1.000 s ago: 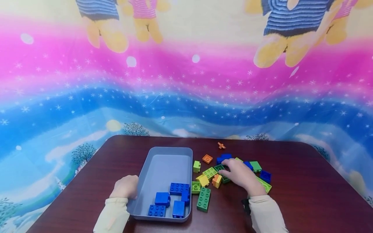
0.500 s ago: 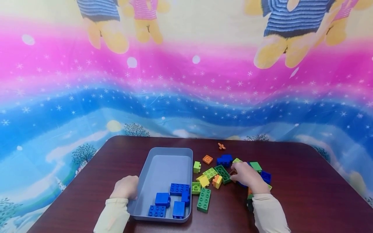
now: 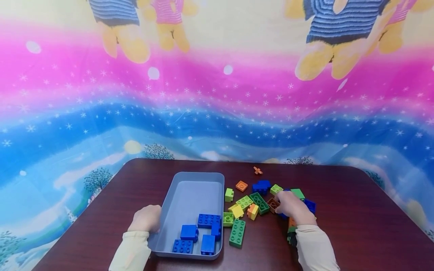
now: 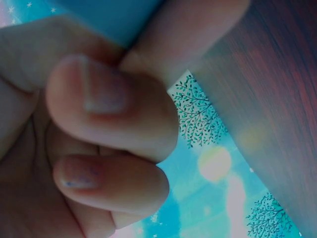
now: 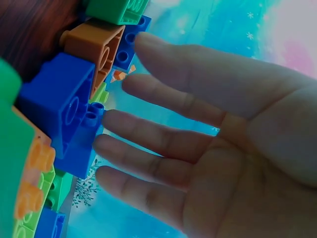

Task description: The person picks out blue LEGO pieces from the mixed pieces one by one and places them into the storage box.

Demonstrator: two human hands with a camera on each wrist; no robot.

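At the left side wall of the grey-blue tray point(image 3: 190, 197), my left hand point(image 3: 145, 218) grips the rim with curled fingers. Several blue bricks point(image 3: 188, 232) lie in the near part of the tray. Over the loose pile on the right, my right hand point(image 3: 294, 207) reaches down beside a brown brick point(image 3: 272, 205). The right wrist view shows its fingers point(image 5: 158, 136) extended and apart, holding nothing, close to a blue brick point(image 5: 59, 87). Part of the pile is hidden under this hand in the head view.
A dark green brick point(image 3: 259, 203), a green brick point(image 3: 237, 233), a yellow brick point(image 3: 236, 210) and several lime ones lie between tray and right hand. An orange cross-shaped piece point(image 3: 257, 170) lies farther back. Patterned cloth point(image 3: 217, 94) hangs behind the table.
My right hand has moved right from the dark green brick, uncovering it and the brown brick. The left hand and tray have stayed in place.
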